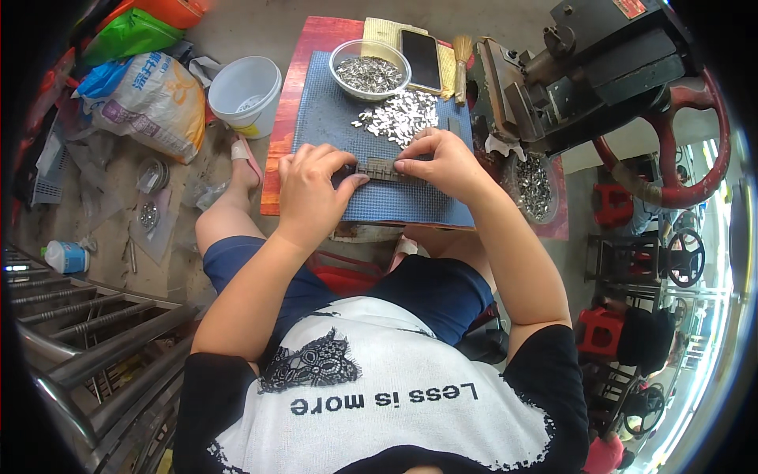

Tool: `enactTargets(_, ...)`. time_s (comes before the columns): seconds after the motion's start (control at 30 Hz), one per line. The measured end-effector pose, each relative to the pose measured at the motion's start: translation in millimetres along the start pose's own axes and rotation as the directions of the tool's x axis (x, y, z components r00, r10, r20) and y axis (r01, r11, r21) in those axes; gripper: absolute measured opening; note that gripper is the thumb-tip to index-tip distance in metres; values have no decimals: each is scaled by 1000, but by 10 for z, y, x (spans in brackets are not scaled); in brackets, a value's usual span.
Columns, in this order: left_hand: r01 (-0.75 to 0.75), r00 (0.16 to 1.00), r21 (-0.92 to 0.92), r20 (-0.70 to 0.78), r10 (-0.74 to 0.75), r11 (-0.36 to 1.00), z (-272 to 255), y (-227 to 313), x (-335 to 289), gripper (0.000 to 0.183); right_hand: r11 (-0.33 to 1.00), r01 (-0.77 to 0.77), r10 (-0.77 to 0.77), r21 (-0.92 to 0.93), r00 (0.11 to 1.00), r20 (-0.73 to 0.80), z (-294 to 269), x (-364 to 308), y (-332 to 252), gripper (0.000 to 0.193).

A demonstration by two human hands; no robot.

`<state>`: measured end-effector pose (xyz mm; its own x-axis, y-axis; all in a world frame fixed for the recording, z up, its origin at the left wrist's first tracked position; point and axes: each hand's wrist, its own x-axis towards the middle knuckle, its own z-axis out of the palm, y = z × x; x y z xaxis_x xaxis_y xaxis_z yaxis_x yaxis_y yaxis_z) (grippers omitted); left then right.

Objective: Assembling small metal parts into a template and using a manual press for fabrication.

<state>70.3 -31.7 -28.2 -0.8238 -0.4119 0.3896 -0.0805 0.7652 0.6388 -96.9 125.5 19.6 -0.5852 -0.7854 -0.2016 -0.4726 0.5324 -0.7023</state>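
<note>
A small slotted metal block (pixel 382 169) lies on a blue ribbed mat (pixel 332 118), between my two hands. My left hand (pixel 314 180) is closed on its left end, thumb along the near side and fingers curled over. At the block's right end, my right hand (pixel 444 164) is closed in a pinch of thumb and forefinger; what sits between those fingertips is too small to make out. Just beyond my hands spreads a pile of small shiny metal pieces (pixel 403 117). Behind it stands a clear round bowl (pixel 338 73) filled with similar pieces.
A phone (pixel 420 60) and a straw brush (pixel 462 67) lie at the table's far side. A dark machine press (pixel 608 75) with a red handwheel (pixel 714 138) rises at right, near a tub of metal pieces (pixel 534 186). A white bucket (pixel 245 87) and sacks (pixel 146 107) stand left.
</note>
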Motion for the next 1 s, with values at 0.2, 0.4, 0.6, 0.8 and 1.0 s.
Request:
enactTargets(0.2,-10,1000,-4,3,10,1000,-8,3,13,21,977,213,-180,26,879,-443,-44,256,-33,29)
enactTargets(0.4,-3,1000,-16,10,3,1000,9,-17,-7,21,907,181,-393,-380,689,-609,-193,709,-206,22)
enactTargets(0.6,8,1000,-14,15,-8,1000,10,12,-2,22,895,-159,-152,-418,772,-618,-178,-180,229,25)
enactTargets(0.8,-1,1000,-15,19,1,1000,-10,10,18,24,890,-274,-15,-365,782,-624,-33,-238,532,34)
enactTargets(1.0,-13,998,-116,-59,6,993,43,-124,-17,20,989,145,-142,-18,929,-341,-120,-404,216,23)
